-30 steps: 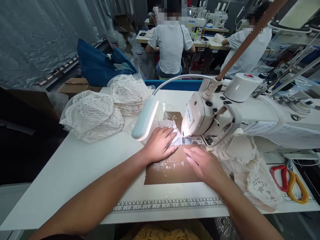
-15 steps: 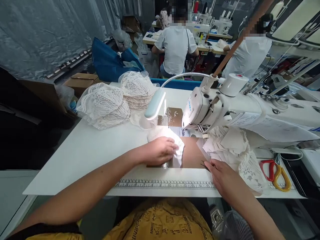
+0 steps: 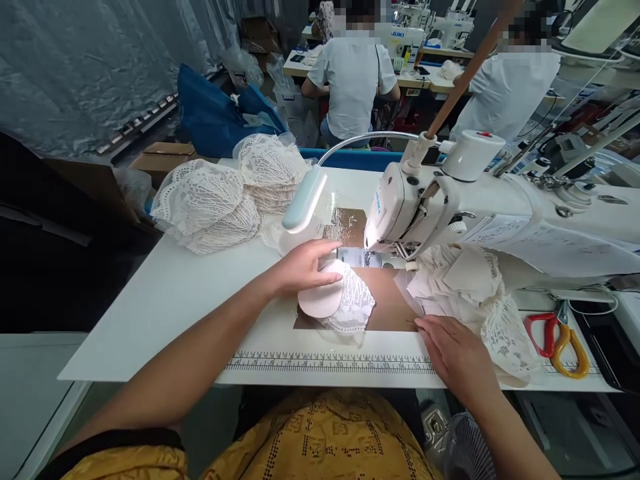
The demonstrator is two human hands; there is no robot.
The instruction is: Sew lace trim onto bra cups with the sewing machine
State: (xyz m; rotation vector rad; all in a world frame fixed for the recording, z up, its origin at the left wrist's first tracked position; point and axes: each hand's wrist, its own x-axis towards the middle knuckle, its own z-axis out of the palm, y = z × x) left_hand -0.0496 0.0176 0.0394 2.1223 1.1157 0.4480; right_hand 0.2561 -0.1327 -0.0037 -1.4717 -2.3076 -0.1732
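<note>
My left hand (image 3: pixel 306 268) is over the upper left of a white lace piece with a smooth padded cup (image 3: pixel 320 300). Its thumb lies across the pad, spread apart from the stretched fingers. The piece rests on the brown plate (image 3: pixel 387 293) in front of the sewing machine (image 3: pixel 400 207). On the right, my right hand (image 3: pixel 457 353) is closed around small tweezers (image 3: pixel 413 324); only their thin tips show. Beside that hand lies a heap of white lace and fabric pieces (image 3: pixel 463 280).
Stacks of lace cups (image 3: pixel 205 207) stand at the back left. A lamp (image 3: pixel 304 200) hangs over the plate. Red- and yellow-handled scissors (image 3: pixel 567 350) lie right, beside a black tray (image 3: pixel 600 347). A ruler strip (image 3: pixel 330 364) runs along the front edge. Co-workers (image 3: pixel 353 87) sit beyond.
My left hand has lifted off the piece's middle to its upper left, spreading its thumb. The piece now shows its pad and lace. My right hand stays nearly in place with the tweezers.
</note>
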